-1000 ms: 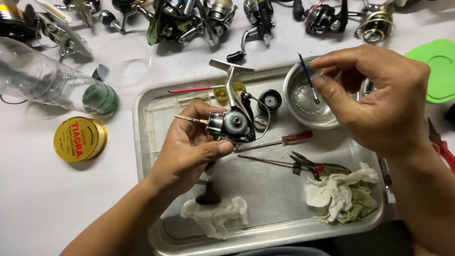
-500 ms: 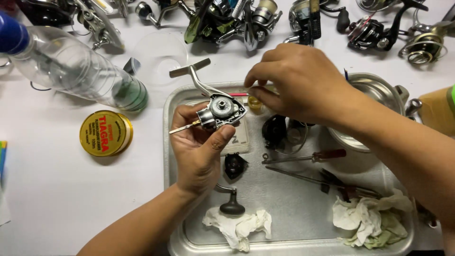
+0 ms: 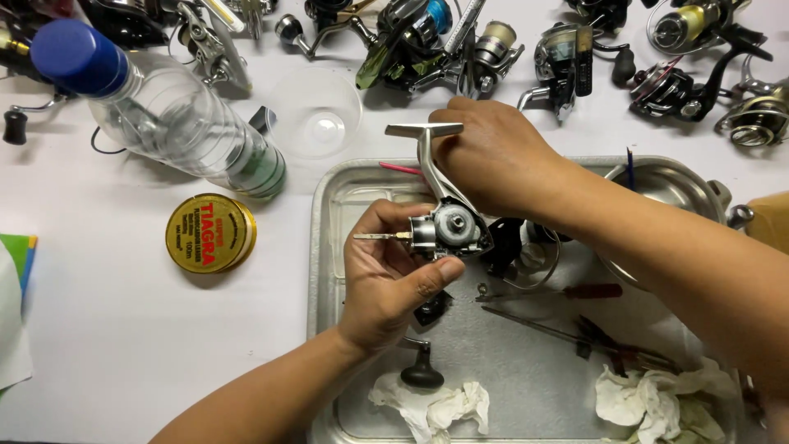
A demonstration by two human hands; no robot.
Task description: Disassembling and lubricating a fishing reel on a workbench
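At the bottom of the frame two crumpled rags (image 3: 431, 405) lie in the metal tray (image 3: 325, 247), with a black knob (image 3: 422, 372) standing between the near rag and the left wrist. Just above, in mid-frame, the left hand (image 3: 386, 279) is clenched around the reel body (image 3: 448, 230), thumb under it and fingers behind, holding it over the tray with its thin shaft pointing left. The right hand (image 3: 493, 156) comes in from the right and covers the reel's upper side beside the silver foot (image 3: 423, 130); its fingers are curled down, but whether they pinch anything I cannot tell. A screwdriver (image 3: 567, 292) and slim tools lie on the tray floor to the right, a steel bowl (image 3: 666, 185) at the tray's upper right.

This looks like stripping or servicing the reel, midway through, with parts already off. The next move, I judge, calls for a steady left hold while the right works a small part free.

Beyond the tray, on the tabletop: a gold tin (image 3: 210, 233), a clear bottle (image 3: 164, 111) with a blue cap, and a row of reels (image 3: 567, 49) along the top.
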